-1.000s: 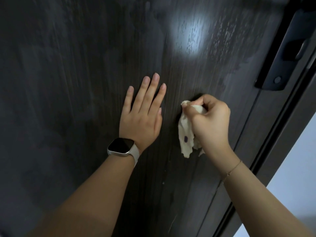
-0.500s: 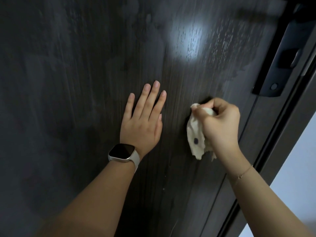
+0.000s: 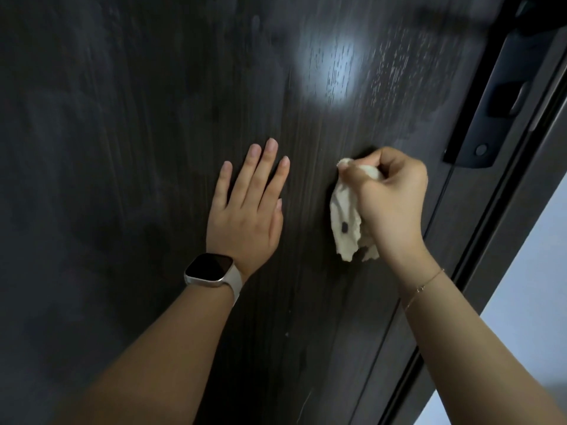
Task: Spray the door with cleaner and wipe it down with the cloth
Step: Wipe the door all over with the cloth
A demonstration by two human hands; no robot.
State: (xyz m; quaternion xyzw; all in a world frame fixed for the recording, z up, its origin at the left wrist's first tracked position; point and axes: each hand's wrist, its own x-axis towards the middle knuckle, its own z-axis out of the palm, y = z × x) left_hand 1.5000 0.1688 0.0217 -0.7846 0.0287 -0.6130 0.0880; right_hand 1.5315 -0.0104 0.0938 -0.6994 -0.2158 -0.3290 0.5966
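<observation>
A dark wood-grain door (image 3: 122, 148) fills the view, with hazy streaks and a bright light reflection near the top centre. My left hand (image 3: 248, 210) lies flat against it, fingers straight, a smartwatch on the wrist. To its right, my right hand (image 3: 389, 197) grips a crumpled cream cloth (image 3: 345, 222) with dark spots and holds it against the door. No spray bottle is in view.
A black lock plate with a handle (image 3: 491, 111) is mounted at the door's right edge, above and right of my right hand. The dark door frame (image 3: 503, 246) runs diagonally down the right side, with a pale wall (image 3: 540, 271) beyond it.
My right hand has slid the cloth to the right across the door. My left hand stays flat in the same spot on the door.
</observation>
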